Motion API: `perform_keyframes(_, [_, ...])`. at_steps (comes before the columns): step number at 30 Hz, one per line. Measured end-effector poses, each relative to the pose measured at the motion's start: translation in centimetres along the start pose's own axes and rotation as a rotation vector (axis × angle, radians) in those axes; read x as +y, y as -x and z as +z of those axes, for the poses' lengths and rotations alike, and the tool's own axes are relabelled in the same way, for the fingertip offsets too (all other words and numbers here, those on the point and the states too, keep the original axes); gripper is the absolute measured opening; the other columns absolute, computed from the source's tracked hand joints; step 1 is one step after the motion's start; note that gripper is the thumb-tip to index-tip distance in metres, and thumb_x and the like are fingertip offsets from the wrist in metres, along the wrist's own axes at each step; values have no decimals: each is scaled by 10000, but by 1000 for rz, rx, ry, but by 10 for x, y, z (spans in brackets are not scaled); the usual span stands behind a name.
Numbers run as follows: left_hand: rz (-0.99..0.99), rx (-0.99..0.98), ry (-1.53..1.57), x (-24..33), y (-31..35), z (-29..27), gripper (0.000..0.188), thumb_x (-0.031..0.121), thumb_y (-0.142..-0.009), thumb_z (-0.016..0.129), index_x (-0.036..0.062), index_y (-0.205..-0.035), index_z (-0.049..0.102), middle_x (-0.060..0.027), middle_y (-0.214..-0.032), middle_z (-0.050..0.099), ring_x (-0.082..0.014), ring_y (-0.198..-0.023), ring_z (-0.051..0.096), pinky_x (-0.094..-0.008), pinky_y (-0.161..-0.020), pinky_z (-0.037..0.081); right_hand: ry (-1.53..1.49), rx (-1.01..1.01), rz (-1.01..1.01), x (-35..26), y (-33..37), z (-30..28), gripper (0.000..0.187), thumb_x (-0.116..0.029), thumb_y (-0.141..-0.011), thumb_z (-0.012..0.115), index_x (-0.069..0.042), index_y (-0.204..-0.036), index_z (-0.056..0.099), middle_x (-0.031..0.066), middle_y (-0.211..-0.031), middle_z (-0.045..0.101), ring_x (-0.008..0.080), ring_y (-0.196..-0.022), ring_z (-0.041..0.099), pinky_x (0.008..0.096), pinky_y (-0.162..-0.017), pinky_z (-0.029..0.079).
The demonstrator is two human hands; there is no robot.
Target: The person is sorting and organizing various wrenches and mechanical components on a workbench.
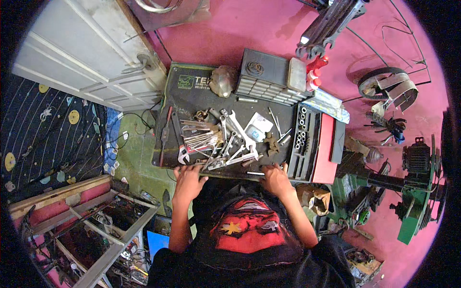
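My left hand (189,183) rests on the front edge of the dark bench mat (192,103), fingers spread, holding nothing. Just beyond it are an adjustable wrench (183,154) with a red-marked handle and a bundle of thin rods (204,138). On the same edge, further right, lies my right hand (277,181), its fingers apart and nothing visibly gripped. A short pale rod (255,173) lies beside its fingertips. Between and beyond the hands is a loose pile of metal spanners, with a large open-ended wrench (242,132) on top and a white packet (258,126) next to it.
A drawer cabinet (269,79) stands at the back, with red-capped bottles (313,79) beside it. A socket tray (301,139) and a red panel (324,153) line the right side. A clear plastic bag (223,81) sits at the back left; a green machine (414,201) stands far right.
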State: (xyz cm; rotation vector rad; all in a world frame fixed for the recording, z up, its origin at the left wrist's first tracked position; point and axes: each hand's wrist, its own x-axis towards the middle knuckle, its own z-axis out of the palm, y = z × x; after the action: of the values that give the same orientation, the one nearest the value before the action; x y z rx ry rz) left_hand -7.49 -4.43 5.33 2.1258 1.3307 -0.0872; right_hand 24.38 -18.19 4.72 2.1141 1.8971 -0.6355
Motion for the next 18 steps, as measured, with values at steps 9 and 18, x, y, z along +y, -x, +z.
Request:
perform_keyframes(9, [304, 205, 35, -21, -88, 7, 369, 158, -861, 815, 73, -1207, 716, -135, -1207, 724, -315, -1252, 598, -523, -1130, 306, -238, 285, 26, -73, -102, 3, 228, -241, -874, 757, -85, -1040, 754, 118, -1031, 763, 349, -1089, 655, 629, -1054, 369])
perform_keyframes(18, [567, 332, 37, -13, -220, 20, 383, 46, -903, 685, 99, -1279, 736, -97, -1176, 760, -298, -1195, 608, -521, -1094, 318, -143, 464, 270, -103, -197, 44, 282, -187, -845, 703, -75, -1103, 725, 145, -1141, 722, 362, -1203, 576, 616, -1057, 377])
